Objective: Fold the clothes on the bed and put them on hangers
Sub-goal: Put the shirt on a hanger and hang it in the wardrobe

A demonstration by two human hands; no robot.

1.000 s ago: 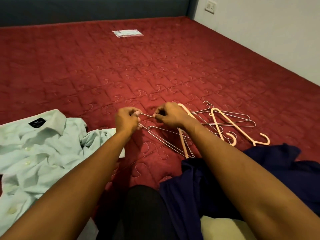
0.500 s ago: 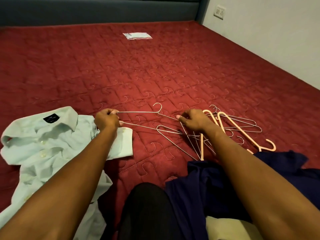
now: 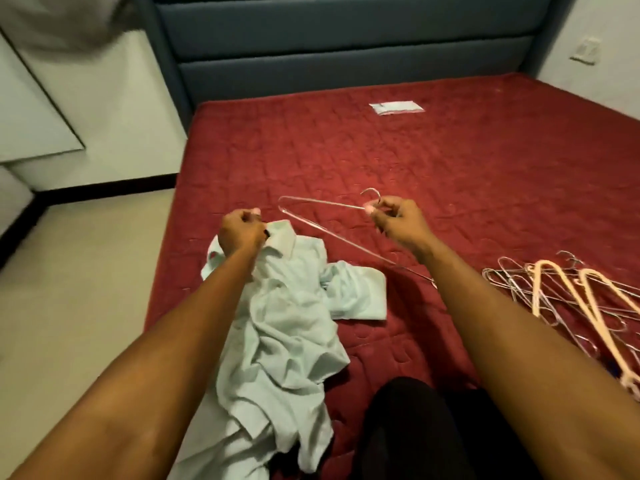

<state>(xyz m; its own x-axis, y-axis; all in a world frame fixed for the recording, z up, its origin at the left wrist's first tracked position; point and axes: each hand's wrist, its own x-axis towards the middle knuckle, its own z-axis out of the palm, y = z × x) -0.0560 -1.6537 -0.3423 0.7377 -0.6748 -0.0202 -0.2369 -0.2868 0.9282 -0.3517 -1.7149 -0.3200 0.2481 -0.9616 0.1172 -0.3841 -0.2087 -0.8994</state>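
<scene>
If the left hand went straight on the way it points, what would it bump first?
Probably the wire hanger the right hand holds; its looped end lies just past the left hand gripping the shirt. Depth is unclear.

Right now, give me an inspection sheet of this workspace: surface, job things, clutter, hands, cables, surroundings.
Surface: bed, red quilted cover, mostly bare.
Job's things: shirt, pale, crumpled near the bed's left edge; hanger, wire, held above the bed; hanger pile, wire and pink, on the bed at right.
Clutter: white packet, flat, far up the bed.
Hands: left hand grips the shirt at its collar; right hand pinches the hanger below its hook.
Cables: nothing seen.
Surroundings: headboard, blue-grey; wall socket; pale floor at left.
</scene>
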